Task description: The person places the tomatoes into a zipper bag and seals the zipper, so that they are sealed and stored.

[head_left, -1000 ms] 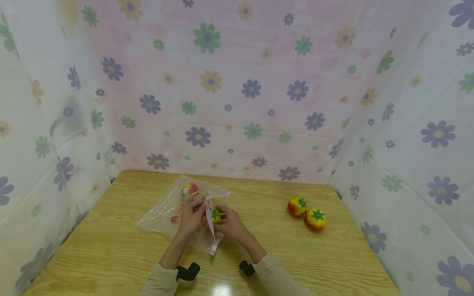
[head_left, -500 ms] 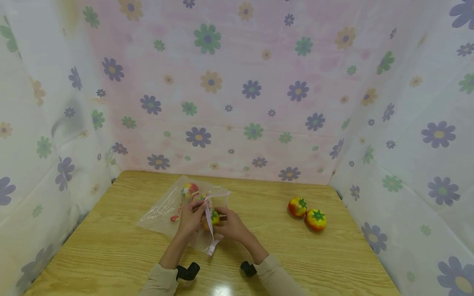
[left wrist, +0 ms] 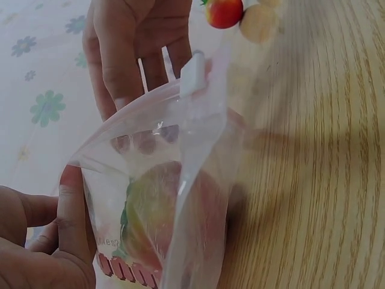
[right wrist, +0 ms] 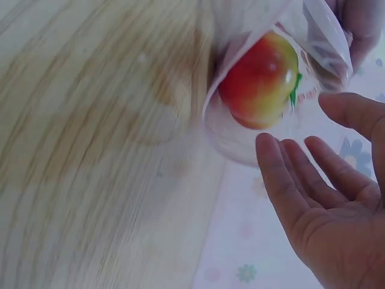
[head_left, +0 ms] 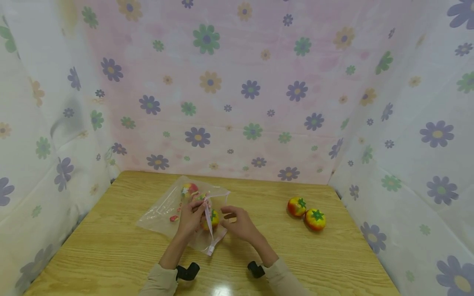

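A clear zip bag (head_left: 159, 216) with a pinkish mouth strip and white slider (left wrist: 192, 73) lies on the table. My left hand (head_left: 190, 220) pinches the upper edge of its mouth and holds it up. Just inside the mouth sits a red-and-yellow toy tomato (right wrist: 261, 81) with a green leafy top. My right hand (head_left: 240, 224) is at the bag's opening, fingers spread and holding nothing, a short gap from the tomato. Deeper in the bag another red-and-yellow fruit (head_left: 190, 189) shows through the plastic, partly covered by the bag's red print.
Two more toy tomatoes, a rear one (head_left: 297, 206) and a front one (head_left: 315, 219), stand close together on the right of the wooden table (head_left: 326, 263). Flower-patterned cloth (head_left: 252, 131) hangs behind the table and along both sides.
My right hand has let go of the tomato and drawn back to the right, out of the bag's mouth. The tomato stays inside. My left hand keeps its pinch on the bag.
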### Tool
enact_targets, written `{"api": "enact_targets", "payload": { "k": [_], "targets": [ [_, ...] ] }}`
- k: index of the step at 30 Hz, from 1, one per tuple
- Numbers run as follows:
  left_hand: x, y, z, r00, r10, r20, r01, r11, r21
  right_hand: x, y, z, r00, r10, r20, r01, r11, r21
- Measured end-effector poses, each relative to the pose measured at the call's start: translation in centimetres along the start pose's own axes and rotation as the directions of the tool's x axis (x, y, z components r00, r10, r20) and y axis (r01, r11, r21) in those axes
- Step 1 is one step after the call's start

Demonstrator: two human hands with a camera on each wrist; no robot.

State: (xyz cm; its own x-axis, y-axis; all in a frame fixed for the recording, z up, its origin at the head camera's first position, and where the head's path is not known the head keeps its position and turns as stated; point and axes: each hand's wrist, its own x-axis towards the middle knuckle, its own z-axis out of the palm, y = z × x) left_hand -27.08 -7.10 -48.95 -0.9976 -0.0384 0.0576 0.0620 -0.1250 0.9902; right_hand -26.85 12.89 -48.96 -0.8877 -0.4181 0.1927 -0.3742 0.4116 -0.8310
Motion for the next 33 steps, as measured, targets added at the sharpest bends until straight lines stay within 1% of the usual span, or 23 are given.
{"api": "enact_targets", "payload": {
  "k": [5, 11, 15, 17, 21, 25, 28, 33],
  "targets": [
    [0.1, -0.2, 0.2, 1.0, 0.005, -0.016, -0.005, 1.0, 0.012, -0.5, 0.4, -0.9, 0.996, -0.012, -0.093, 0.017, 0.998, 0.054],
    [0.1, -0.6, 0.2, 1.0, 0.004, -0.017, -0.003, 1.0, 0.018, -1.2, 1.3, -1.9, 0.984, -0.014, -0.176, 0.024, 0.998, 0.056],
    [-0.1, -0.6, 0.1, 1.0, 0.001, -0.008, 0.0, 1.0, 0.024, -1.6, 2.0, -2.8, 0.975, 0.017, -0.219, -0.002, 0.998, 0.067],
    [-0.2, -0.6, 0.2, 1.0, -0.011, -0.013, 0.012, 1.0, 0.019, -1.8, 2.4, -3.4, 0.97, 0.028, -0.241, -0.015, 0.998, 0.058],
    [-0.1, -0.7, 0.3, 0.999, -0.037, -0.029, 0.037, 0.999, 0.016, -2.2, 3.3, -4.5, 0.954, 0.044, -0.297, -0.039, 0.999, 0.022],
    [-0.2, -0.7, 0.3, 0.999, -0.04, -0.03, 0.041, 0.999, 0.028, -2.6, 4.4, -5.8, 0.935, 0.074, -0.348, -0.084, 0.996, -0.013],
    [-0.2, -0.7, 0.3, 0.999, -0.035, -0.023, 0.036, 0.999, 0.033, -2.9, 5.3, -7.0, 0.924, 0.102, -0.368, -0.123, 0.992, -0.033],
    [-0.3, -0.7, 0.2, 0.999, -0.034, -0.02, 0.035, 0.999, 0.013, -3.5, 6.7, -9.1, 0.907, 0.136, -0.398, -0.18, 0.981, -0.074]
  ]
}}
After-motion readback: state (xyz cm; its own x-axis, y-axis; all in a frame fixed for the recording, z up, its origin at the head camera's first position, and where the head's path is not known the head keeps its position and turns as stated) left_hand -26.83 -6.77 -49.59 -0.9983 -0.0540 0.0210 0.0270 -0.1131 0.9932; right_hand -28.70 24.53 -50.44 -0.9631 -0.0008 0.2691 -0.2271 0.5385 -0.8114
